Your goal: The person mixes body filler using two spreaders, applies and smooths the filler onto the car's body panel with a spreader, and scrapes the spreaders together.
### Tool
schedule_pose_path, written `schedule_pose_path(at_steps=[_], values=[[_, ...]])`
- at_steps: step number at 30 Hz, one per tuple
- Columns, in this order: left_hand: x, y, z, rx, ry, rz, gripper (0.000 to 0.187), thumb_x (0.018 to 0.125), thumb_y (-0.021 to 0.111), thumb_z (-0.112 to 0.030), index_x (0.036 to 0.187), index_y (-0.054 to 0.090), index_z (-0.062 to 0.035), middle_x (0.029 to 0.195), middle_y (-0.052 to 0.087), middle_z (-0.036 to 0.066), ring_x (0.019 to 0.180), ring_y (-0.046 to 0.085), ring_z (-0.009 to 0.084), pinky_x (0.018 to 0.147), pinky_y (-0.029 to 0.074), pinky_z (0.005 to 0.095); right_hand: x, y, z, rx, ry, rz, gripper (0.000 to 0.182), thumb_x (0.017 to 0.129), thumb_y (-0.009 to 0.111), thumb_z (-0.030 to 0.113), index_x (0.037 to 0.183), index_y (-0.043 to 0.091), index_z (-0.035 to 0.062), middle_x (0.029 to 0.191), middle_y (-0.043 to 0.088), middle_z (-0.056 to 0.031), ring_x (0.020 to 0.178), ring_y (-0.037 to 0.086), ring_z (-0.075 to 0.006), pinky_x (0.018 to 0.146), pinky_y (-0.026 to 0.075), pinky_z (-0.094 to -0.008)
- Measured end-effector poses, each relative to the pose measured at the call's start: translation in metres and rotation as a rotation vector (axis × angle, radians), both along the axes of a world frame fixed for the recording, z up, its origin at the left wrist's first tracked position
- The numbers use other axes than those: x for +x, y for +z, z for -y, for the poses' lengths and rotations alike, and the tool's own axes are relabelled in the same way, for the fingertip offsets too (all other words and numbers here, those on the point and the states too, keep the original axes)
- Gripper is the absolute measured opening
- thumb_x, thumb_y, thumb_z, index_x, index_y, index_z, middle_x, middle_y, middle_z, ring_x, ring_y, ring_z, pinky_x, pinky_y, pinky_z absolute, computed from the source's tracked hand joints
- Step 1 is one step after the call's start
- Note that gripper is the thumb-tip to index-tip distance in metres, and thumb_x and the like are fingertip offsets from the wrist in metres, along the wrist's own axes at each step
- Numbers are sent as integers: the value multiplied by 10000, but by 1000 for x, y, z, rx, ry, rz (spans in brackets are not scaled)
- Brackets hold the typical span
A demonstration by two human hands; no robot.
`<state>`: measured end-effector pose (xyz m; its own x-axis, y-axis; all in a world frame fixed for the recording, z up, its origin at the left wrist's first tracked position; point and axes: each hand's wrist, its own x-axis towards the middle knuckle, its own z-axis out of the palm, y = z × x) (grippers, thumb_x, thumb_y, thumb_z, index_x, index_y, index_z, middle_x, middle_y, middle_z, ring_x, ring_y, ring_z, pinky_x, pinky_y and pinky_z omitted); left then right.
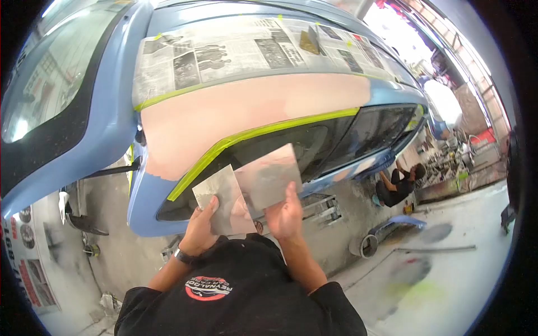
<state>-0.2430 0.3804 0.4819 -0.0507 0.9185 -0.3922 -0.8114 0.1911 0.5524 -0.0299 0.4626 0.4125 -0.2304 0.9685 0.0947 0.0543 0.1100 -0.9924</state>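
Two flat, shiny metal plates are in my hands in front of my chest. My left hand (200,227), with a watch on its wrist, grips the left plate (221,196), thumb on its face. The right plate (272,178) is in my right hand (284,215), fingers along its lower right edge. The plates overlap at the middle; whether they touch I cannot tell. Beyond them is a blue car (109,84) with a pinkish filler area (224,103) on its side, edged below by yellow-green tape (246,133).
Newspaper (235,53) covers the roof, with a small brown block (309,42) on it. A raised tailgate (50,162) is at the left. Another person (397,187) crouches beyond the car at right. A bucket (367,246) and a blue panel (400,223) are on the floor.
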Motion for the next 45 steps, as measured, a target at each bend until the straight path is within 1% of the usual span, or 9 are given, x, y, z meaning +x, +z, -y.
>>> schedule_pose_path(at_steps=[6,20,25,27,29,33,37,41,45], values=[[-8,-10,3,-16,-105,-30,324,1041,501,-262,1295,531,-62,1214,632,88,1063,649,226,894,556,410,-46,82,16,-597,163,-913,504,1072,341,378,1430,404,27,1396,521,-117,1285,496,-269,1089,371,-424],[-2,-13,-10,2,-111,-97,290,1034,518,-210,1295,543,-85,1220,631,51,1052,641,199,857,570,396,-39,80,8,-587,245,-708,581,1068,274,481,1347,488,18,1098,662,-100,859,632,-205,654,486,-303],[-6,-12,-11,48,-73,-153,270,1026,539,-202,1261,567,-74,1185,643,45,1027,646,179,869,554,369,-36,93,-7,-731,337,-1485,735,1032,218,594,1475,376,29,1201,619,-132,943,624,-224,716,497,-332],[-9,4,-9,57,-33,-150,226,1014,566,-198,1193,616,-70,1123,663,33,980,654,148,835,556,330,-33,80,-19,-589,328,-1377,770,1025,206,612,1509,329,26,1278,582,-147,1025,608,-241,807,496,-367],[-14,9,-6,73,15,-174,256,1014,567,-201,1226,595,-60,1138,655,38,990,650,152,836,556,333,-39,71,-29,-227,90,-575,780,1027,202,609,1521,298,14,1340,544,-160,1102,585,-259,912,479,-408],[-29,9,4,65,94,-200,285,1013,570,-206,1250,576,-48,1164,642,47,1010,644,157,836,559,337,-57,87,-17,-258,293,-625,697,1051,280,526,1465,356,-29,1340,544,-170,1140,574,-269,1001,433,-440],[-37,0,13,16,37,-246,352,1006,583,-238,1298,543,-46,1184,648,58,1063,641,190,867,561,381,-66,47,1,-301,223,-246,456,1065,381,374,1231,544,-18,1135,626,-120,991,619,-225,843,510,-373],[-32,2,16,35,-43,-272,333,1009,579,-231,1290,555,-53,1181,649,41,1076,635,175,872,563,391,-52,28,2,221,-15,542,352,1059,417,306,1182,588,24,1076,647,-79,925,636,-215,805,516,-329],[-38,-4,21,40,-45,-136,321,1006,586,-245,1262,569,-51,1166,653,40,1048,643,171,858,563,377,-56,98,-7,-243,-160,-421,304,984,521,151,1230,568,-22,1138,649,-127,998,639,-258,856,514,-383]])
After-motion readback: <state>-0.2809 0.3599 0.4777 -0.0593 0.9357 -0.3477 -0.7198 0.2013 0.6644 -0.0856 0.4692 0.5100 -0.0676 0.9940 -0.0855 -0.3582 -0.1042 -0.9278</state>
